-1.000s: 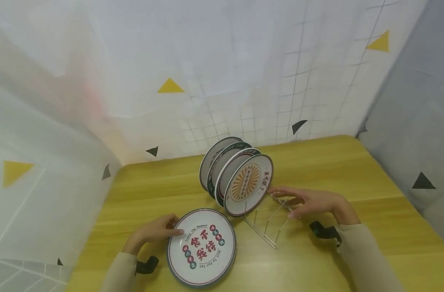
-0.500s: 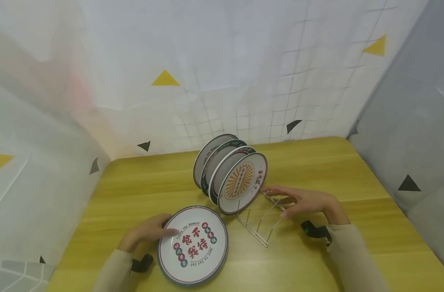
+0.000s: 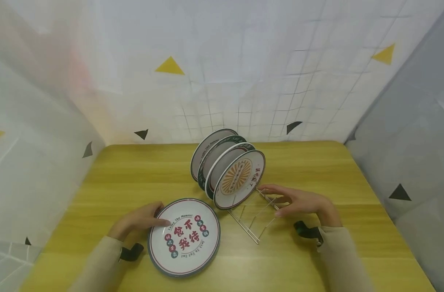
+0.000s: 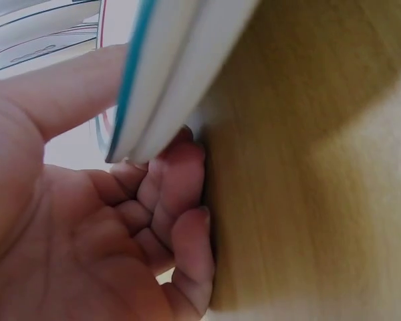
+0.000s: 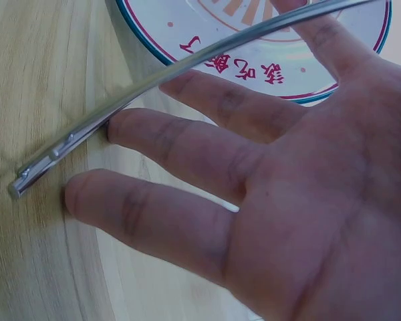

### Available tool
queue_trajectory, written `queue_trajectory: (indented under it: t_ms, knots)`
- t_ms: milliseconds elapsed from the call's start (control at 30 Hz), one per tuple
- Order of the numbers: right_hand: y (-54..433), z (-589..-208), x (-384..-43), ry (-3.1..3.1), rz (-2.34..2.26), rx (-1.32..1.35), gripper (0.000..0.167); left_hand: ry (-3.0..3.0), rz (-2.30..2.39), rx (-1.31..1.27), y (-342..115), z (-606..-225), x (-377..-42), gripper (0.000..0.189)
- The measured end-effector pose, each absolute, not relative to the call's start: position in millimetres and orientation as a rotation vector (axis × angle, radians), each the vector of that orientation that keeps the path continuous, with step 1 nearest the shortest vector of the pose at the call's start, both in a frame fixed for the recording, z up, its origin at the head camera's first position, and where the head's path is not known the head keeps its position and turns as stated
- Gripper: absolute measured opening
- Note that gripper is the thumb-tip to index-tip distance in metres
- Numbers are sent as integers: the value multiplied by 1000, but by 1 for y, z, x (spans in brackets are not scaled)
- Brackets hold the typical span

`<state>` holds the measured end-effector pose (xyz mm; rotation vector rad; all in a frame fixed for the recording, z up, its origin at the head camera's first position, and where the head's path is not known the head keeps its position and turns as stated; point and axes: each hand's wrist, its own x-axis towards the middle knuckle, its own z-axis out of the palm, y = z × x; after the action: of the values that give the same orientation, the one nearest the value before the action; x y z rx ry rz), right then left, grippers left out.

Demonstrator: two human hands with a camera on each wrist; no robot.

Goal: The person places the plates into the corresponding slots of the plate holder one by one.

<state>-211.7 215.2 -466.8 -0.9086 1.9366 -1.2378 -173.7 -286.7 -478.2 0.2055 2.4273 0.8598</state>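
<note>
My left hand (image 3: 139, 221) is at the left edge of a round plate (image 3: 187, 253) with red lettering, lying face up on the table. The thumb lies over its rim and the fingers curl below; in the left wrist view two stacked rims (image 4: 167, 73) show between them. A wire dish rack (image 3: 243, 229) holds several plates on edge, the nearest (image 3: 240, 180) with an orange sunburst. My right hand (image 3: 298, 201) rests at the rack's right side. In the right wrist view its fingers (image 5: 167, 140) are spread and nearly straight beside the metal rod (image 5: 207, 57).
The yellow wood-grain table (image 3: 141, 170) extends around the plates and the rack. White sheeting (image 3: 243, 89) with yellow and black triangles encloses its back and sides. The rack's front wires (image 3: 258, 223) stand with no plates between them.
The head view has shifted, so the plates, rack and hands appear slightly farther left. Both hands keep their places at the flat plates and the rack.
</note>
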Motion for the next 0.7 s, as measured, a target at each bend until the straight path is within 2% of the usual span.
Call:
queue_trajectory:
  t_ms: [367,700]
  knots:
    - [215,-473,-214,1918,-1244,-922,77,2418,967,149,-294,-480,-175,46]
    - [214,-468,-217,1935,-1233,-932,80,2647,997,192,-300,-489,-174,32]
